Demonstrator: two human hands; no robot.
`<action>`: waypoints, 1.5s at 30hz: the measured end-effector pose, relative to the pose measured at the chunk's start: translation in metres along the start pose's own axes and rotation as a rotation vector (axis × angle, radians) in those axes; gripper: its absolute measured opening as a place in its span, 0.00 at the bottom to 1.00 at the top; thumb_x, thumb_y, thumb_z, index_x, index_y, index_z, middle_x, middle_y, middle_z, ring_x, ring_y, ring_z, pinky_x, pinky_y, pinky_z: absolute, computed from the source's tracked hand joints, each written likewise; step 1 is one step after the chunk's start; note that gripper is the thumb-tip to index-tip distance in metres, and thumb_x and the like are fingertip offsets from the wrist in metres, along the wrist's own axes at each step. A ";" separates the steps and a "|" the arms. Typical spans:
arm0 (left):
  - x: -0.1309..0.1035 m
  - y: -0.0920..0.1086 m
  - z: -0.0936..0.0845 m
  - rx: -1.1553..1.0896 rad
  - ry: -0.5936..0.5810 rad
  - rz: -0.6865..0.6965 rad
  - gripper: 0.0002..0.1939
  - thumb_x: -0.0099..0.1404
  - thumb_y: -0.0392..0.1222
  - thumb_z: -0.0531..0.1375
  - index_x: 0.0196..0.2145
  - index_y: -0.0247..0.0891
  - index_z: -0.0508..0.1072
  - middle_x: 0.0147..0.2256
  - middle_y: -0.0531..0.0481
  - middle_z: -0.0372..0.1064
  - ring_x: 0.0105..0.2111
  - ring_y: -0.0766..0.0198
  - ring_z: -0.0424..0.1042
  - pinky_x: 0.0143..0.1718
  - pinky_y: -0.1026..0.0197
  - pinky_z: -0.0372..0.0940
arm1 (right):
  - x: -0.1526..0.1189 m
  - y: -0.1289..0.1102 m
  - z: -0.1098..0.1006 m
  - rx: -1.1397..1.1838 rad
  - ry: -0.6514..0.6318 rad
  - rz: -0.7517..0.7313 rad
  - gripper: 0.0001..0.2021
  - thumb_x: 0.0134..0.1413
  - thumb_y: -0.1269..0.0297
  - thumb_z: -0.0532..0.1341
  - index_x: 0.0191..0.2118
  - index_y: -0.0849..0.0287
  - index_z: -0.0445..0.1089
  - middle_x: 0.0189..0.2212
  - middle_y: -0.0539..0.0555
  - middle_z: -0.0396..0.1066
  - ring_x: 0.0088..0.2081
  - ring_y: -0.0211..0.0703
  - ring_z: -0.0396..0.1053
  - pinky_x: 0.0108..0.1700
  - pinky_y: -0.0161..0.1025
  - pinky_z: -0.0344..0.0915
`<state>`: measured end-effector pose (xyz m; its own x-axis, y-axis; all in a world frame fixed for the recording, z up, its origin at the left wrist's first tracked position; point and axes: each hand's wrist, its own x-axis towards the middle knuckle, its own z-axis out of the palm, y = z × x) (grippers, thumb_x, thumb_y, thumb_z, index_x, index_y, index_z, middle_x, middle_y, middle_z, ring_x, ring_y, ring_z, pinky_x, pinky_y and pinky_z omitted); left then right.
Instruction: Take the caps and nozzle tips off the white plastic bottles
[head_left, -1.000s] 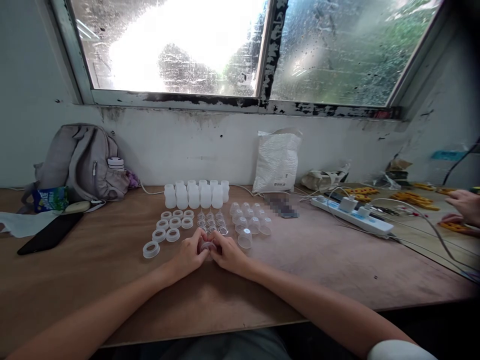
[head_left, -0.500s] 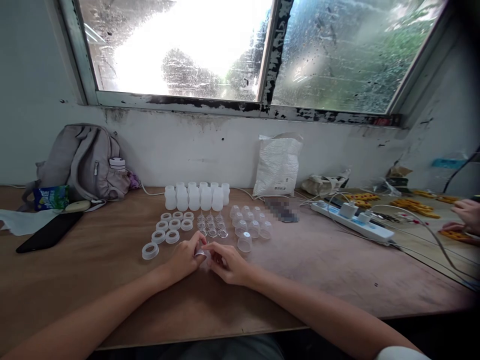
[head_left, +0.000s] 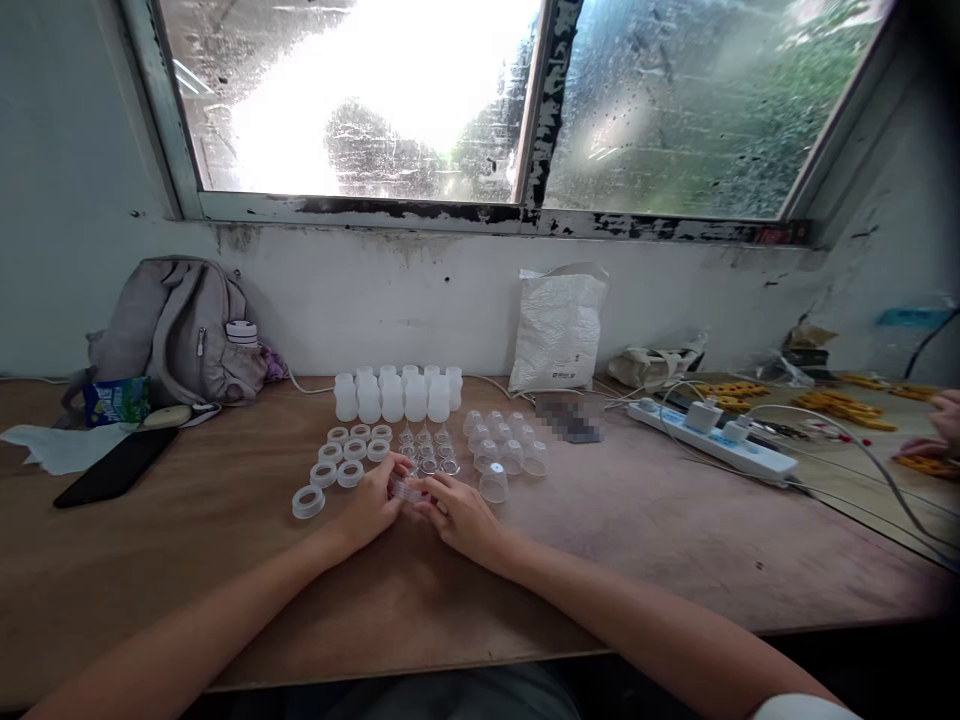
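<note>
My left hand (head_left: 376,500) and my right hand (head_left: 461,515) meet low over the table, fingers closed from both sides around a clear ring-shaped bottle part (head_left: 406,490). Fingers cover much of it, so I cannot tell whether it is one piece or two. Several translucent bottle collars (head_left: 307,502) lie left of my left hand. Just beyond the fingertips stand rows of clear bottle teats (head_left: 427,466). Several transparent domed caps (head_left: 493,484) are grouped to the right, the front one near my right hand. Behind all these, white baby bottles (head_left: 391,395) stand in rows.
A black phone (head_left: 116,467), a green packet (head_left: 116,400) and a grey backpack (head_left: 176,330) occupy the left. Against the wall leans a white plastic bag (head_left: 561,328). A power strip (head_left: 712,440) with cables lies right; beyond it are yellow parts (head_left: 844,408) and another person's hand (head_left: 941,425).
Both hands have shifted slightly, and the clear part between them is now gripped from both sides. The whole view has moved a little; the other person's hand has moved rightward.
</note>
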<state>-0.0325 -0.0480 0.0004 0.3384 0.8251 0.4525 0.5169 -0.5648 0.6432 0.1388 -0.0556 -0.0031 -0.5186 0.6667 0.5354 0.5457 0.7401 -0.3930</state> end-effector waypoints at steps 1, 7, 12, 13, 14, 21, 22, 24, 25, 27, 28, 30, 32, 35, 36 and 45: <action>0.000 0.000 0.000 -0.046 -0.007 -0.006 0.18 0.52 0.32 0.53 0.43 0.39 0.61 0.40 0.48 0.63 0.35 0.64 0.65 0.37 0.61 0.62 | 0.001 0.004 -0.001 -0.008 0.015 0.006 0.15 0.53 0.69 0.52 0.47 0.53 0.63 0.36 0.54 0.66 0.34 0.39 0.65 0.36 0.34 0.62; 0.002 -0.001 0.005 -0.422 -0.060 -0.164 0.25 0.55 0.40 0.56 0.51 0.39 0.57 0.52 0.43 0.55 0.46 0.58 0.62 0.43 0.57 0.63 | 0.005 0.025 -0.004 0.112 0.117 -0.035 0.16 0.53 0.71 0.51 0.45 0.49 0.65 0.40 0.53 0.67 0.40 0.38 0.66 0.42 0.36 0.62; 0.006 -0.002 0.004 -0.531 -0.065 -0.210 0.19 0.57 0.48 0.54 0.44 0.37 0.66 0.47 0.45 0.63 0.45 0.58 0.63 0.43 0.57 0.63 | 0.004 0.015 -0.007 0.241 0.099 -0.070 0.17 0.52 0.73 0.50 0.45 0.52 0.66 0.43 0.54 0.66 0.44 0.39 0.65 0.42 0.36 0.64; 0.006 -0.002 0.003 -0.549 -0.078 -0.206 0.18 0.56 0.48 0.55 0.43 0.37 0.67 0.45 0.45 0.65 0.44 0.58 0.64 0.43 0.57 0.62 | 0.004 0.013 -0.008 0.272 0.093 -0.056 0.18 0.52 0.73 0.49 0.47 0.53 0.63 0.43 0.54 0.66 0.44 0.40 0.65 0.41 0.36 0.64; 0.006 -0.002 0.003 -0.566 -0.090 -0.204 0.18 0.55 0.48 0.56 0.42 0.36 0.67 0.44 0.45 0.66 0.43 0.59 0.65 0.43 0.57 0.62 | 0.003 0.011 -0.009 0.306 0.092 -0.030 0.19 0.52 0.73 0.49 0.50 0.53 0.60 0.43 0.54 0.66 0.43 0.39 0.65 0.39 0.36 0.65; 0.005 0.000 0.002 -0.573 -0.061 -0.207 0.18 0.50 0.45 0.61 0.38 0.35 0.69 0.38 0.45 0.69 0.39 0.60 0.68 0.42 0.57 0.62 | 0.003 0.010 -0.007 0.359 0.045 0.064 0.20 0.50 0.62 0.55 0.49 0.57 0.55 0.44 0.57 0.63 0.39 0.39 0.66 0.35 0.35 0.67; 0.005 0.000 0.002 -0.570 -0.060 -0.209 0.18 0.50 0.45 0.61 0.38 0.35 0.69 0.37 0.45 0.69 0.38 0.60 0.68 0.41 0.57 0.63 | 0.003 0.011 -0.005 0.355 0.034 0.064 0.20 0.50 0.61 0.55 0.49 0.57 0.55 0.44 0.57 0.63 0.38 0.39 0.66 0.35 0.36 0.67; 0.004 -0.001 0.002 -0.560 -0.051 -0.216 0.18 0.50 0.45 0.62 0.38 0.35 0.69 0.36 0.46 0.70 0.36 0.60 0.69 0.40 0.58 0.63 | 0.004 0.012 -0.003 0.353 0.011 0.072 0.19 0.51 0.60 0.55 0.48 0.57 0.56 0.41 0.56 0.65 0.36 0.38 0.67 0.35 0.36 0.67; 0.004 -0.002 0.002 -0.549 -0.042 -0.220 0.18 0.50 0.45 0.62 0.38 0.35 0.69 0.36 0.46 0.70 0.36 0.60 0.69 0.40 0.58 0.63 | 0.004 0.013 -0.002 0.353 0.002 0.075 0.18 0.51 0.60 0.55 0.48 0.57 0.56 0.40 0.55 0.65 0.36 0.37 0.67 0.35 0.36 0.67; 0.004 -0.003 0.001 -0.513 -0.025 -0.227 0.17 0.49 0.45 0.62 0.37 0.35 0.70 0.35 0.46 0.70 0.36 0.60 0.69 0.39 0.58 0.63 | 0.005 0.014 -0.002 0.351 -0.004 0.075 0.16 0.50 0.59 0.55 0.46 0.57 0.58 0.38 0.54 0.66 0.36 0.38 0.66 0.35 0.36 0.67; 0.004 -0.003 0.000 -0.495 -0.023 -0.230 0.17 0.50 0.45 0.61 0.37 0.35 0.70 0.35 0.46 0.70 0.36 0.60 0.69 0.39 0.59 0.63 | 0.006 0.014 -0.002 0.350 -0.001 0.073 0.16 0.50 0.59 0.55 0.45 0.57 0.58 0.37 0.54 0.66 0.37 0.38 0.66 0.36 0.36 0.66; 0.004 -0.002 -0.001 -0.473 -0.028 -0.235 0.16 0.50 0.46 0.61 0.37 0.35 0.70 0.33 0.47 0.70 0.35 0.60 0.69 0.38 0.59 0.63 | 0.007 0.014 -0.002 0.348 0.001 0.067 0.16 0.50 0.60 0.55 0.45 0.57 0.58 0.37 0.54 0.66 0.37 0.38 0.66 0.36 0.36 0.66; 0.005 -0.002 -0.002 -0.467 -0.032 -0.225 0.16 0.51 0.46 0.60 0.36 0.36 0.69 0.33 0.47 0.70 0.35 0.61 0.69 0.38 0.59 0.63 | 0.008 0.013 -0.002 0.340 0.001 0.062 0.16 0.50 0.60 0.55 0.46 0.57 0.58 0.36 0.53 0.66 0.36 0.38 0.66 0.36 0.36 0.66; 0.006 -0.002 -0.002 -0.461 -0.035 -0.192 0.14 0.52 0.46 0.59 0.35 0.36 0.68 0.34 0.47 0.69 0.36 0.61 0.68 0.39 0.59 0.63 | 0.008 0.012 -0.002 0.315 0.013 0.045 0.16 0.51 0.61 0.55 0.46 0.57 0.58 0.37 0.53 0.65 0.34 0.37 0.66 0.37 0.36 0.66; 0.006 -0.002 -0.002 -0.458 -0.041 -0.180 0.13 0.52 0.45 0.59 0.35 0.35 0.68 0.35 0.47 0.68 0.37 0.61 0.68 0.40 0.59 0.63 | 0.008 0.011 -0.002 0.308 0.017 0.034 0.16 0.51 0.62 0.55 0.46 0.57 0.58 0.37 0.53 0.65 0.34 0.37 0.66 0.37 0.36 0.65; 0.023 0.011 -0.029 -0.134 0.111 0.008 0.10 0.56 0.44 0.55 0.35 0.38 0.67 0.35 0.50 0.67 0.37 0.63 0.68 0.37 0.62 0.64 | 0.004 0.017 0.001 0.291 0.012 0.032 0.21 0.49 0.62 0.56 0.51 0.58 0.56 0.43 0.57 0.64 0.40 0.40 0.65 0.40 0.37 0.65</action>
<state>-0.0418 -0.0355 0.0363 0.2496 0.8177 0.5188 0.4028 -0.5748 0.7123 0.1451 -0.0407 -0.0084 -0.4949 0.6906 0.5273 0.3492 0.7138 -0.6071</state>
